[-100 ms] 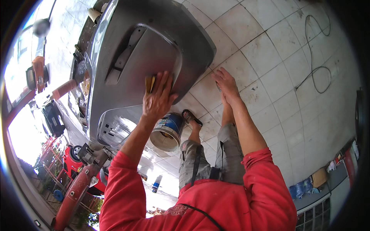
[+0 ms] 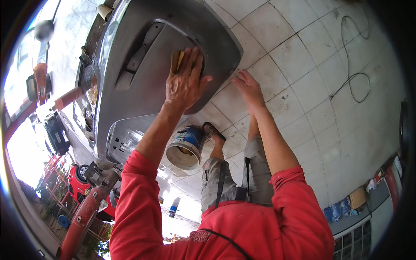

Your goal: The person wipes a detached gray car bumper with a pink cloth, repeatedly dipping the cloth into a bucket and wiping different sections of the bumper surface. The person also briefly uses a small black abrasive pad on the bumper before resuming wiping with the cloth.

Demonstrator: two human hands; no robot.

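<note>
A grey car tailgate [image 2: 143,100] stands tilted before me, with a recessed area and a dull, sanded-looking surface. My left hand [image 2: 185,89] lies on that recess, fingers stretched along the panel, holding a folded piece of yellow-brown sandpaper [image 2: 175,63] against it. Part of the sandpaper is hidden under the fingers. Off the panel's right edge, my right hand [image 2: 250,89] hovers above the floor with its fingers extended, apparently holding nothing; its palm is turned from view.
Below the tailgate stands a blue and white bucket [image 2: 187,138], close to my sandalled foot [image 2: 213,131]. A thin cable [image 2: 349,80] loops over the tiled floor [image 2: 299,56] at right. A red post [image 2: 86,216] rises at lower left, near a red vehicle [image 2: 77,182].
My left hand has slid up and slightly right across the panel with the sandpaper. My right hand has shifted a little up and left, its fingers spreading.
</note>
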